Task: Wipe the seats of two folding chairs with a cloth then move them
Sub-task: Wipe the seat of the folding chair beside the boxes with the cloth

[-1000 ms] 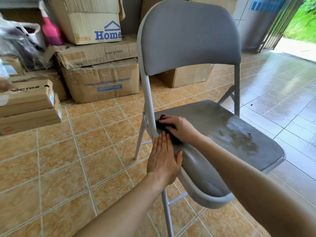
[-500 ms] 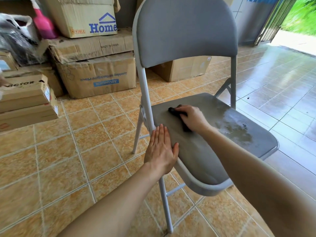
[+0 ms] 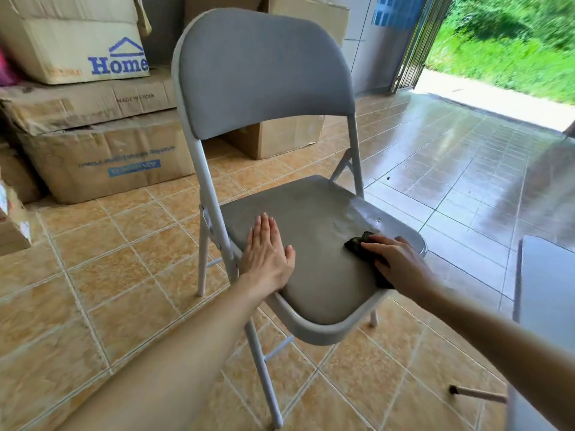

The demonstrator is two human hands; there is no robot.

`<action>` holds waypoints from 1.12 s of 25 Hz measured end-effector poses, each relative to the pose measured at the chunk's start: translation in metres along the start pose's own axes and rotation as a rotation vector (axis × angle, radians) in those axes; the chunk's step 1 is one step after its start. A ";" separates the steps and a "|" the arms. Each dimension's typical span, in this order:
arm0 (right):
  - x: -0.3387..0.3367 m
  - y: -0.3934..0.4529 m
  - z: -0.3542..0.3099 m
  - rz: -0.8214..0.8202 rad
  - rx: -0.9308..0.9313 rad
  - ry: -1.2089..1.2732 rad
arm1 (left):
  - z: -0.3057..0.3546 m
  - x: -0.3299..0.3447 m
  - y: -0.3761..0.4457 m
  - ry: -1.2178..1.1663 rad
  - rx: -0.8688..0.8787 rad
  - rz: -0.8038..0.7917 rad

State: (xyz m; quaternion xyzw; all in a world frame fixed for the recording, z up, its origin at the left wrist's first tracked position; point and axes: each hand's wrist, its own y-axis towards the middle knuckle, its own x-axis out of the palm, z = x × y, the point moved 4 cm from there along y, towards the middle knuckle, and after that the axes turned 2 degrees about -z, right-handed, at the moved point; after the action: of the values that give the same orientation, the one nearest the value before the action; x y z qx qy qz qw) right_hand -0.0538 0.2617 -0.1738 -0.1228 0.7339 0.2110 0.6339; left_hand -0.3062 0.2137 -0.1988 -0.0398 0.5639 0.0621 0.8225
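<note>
A grey folding chair (image 3: 264,76) stands unfolded on the tiled floor in front of me, its padded seat (image 3: 311,225) dusty with a wet smear near the right side. My left hand (image 3: 267,256) lies flat, fingers together, on the seat's left front edge. My right hand (image 3: 395,262) presses a dark cloth (image 3: 361,244) onto the seat's right front part, near the smear. A second grey chair (image 3: 547,281) shows partly at the right edge of the view.
Stacked cardboard boxes (image 3: 93,126) line the wall behind and left of the chair. A shiny tiled floor (image 3: 460,169) stretches right toward an open gate (image 3: 413,57) and grass outside. A thin stick-like leg (image 3: 476,393) lies low at the right.
My right hand has swept the cloth from the seat's back left across to its right front. My left hand stayed flat on the left edge. The view shifted left and back.
</note>
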 end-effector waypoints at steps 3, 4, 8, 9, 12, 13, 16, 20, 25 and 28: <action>0.002 0.024 0.062 0.047 0.231 -0.052 | -0.004 0.005 0.031 0.054 -0.053 -0.079; 0.003 0.033 0.077 0.087 0.321 -0.009 | -0.007 0.007 0.035 0.063 -0.072 -0.084; 0.011 0.076 0.078 0.188 0.594 0.173 | -0.009 0.016 0.043 0.079 -0.087 -0.056; 0.012 0.086 0.064 0.186 0.580 0.212 | -0.008 0.017 0.043 0.081 -0.089 -0.054; 0.014 0.098 0.000 0.140 0.314 0.279 | -0.010 0.016 0.045 0.074 -0.094 -0.049; 0.016 0.094 -0.024 0.103 0.189 0.285 | -0.011 0.015 0.045 0.076 -0.094 -0.057; 0.017 0.060 -0.066 -0.010 -0.134 0.239 | -0.009 0.017 0.043 0.054 -0.094 -0.108; 0.011 0.054 -0.002 0.001 -0.101 0.082 | -0.018 -0.002 0.066 0.015 -0.072 -0.053; 0.015 0.105 0.083 0.151 0.392 0.057 | -0.048 0.002 0.086 0.118 -0.200 0.000; 0.030 0.146 0.056 0.219 0.543 0.206 | -0.051 0.010 0.091 0.106 -0.209 0.005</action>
State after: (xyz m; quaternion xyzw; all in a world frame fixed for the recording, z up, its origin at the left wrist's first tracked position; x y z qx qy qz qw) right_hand -0.0749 0.4192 -0.1871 0.1103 0.8327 0.0606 0.5392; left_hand -0.3626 0.2977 -0.2260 -0.1274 0.5971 0.1203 0.7828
